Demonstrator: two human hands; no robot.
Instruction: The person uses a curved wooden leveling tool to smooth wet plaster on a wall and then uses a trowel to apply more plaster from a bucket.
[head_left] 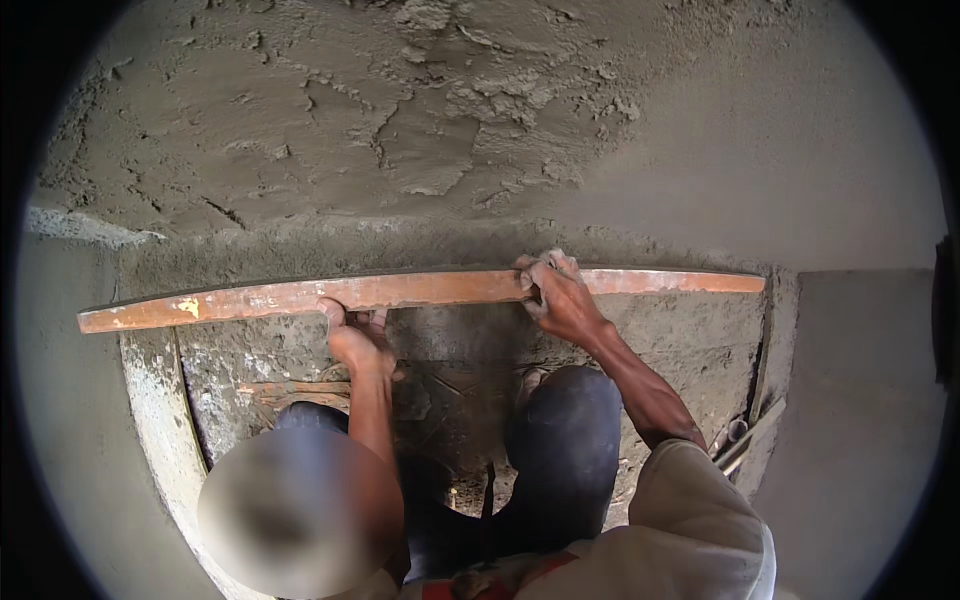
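A long reddish-brown plasterer's straightedge (440,290), worn and smeared with mortar, lies crosswise along the foot of a wall of wet grey plaster (430,130). Left of its middle, my left hand (358,345) grips the lower edge, thumb on the front face and the other fingers partly hidden. My right hand (560,297) is closed over the bar to the right of its middle, its fingers caked with grey mortar. Both ends of the straightedge reach well past my hands.
Upper right, the plaster (760,150) is smooth; the rest above the bar is rough and ridged. Side walls stand left and right (860,370). Sticks and a pipe (738,432) lean at the right corner. My bent knees (565,430) are below the bar; a blurred patch covers the lower left.
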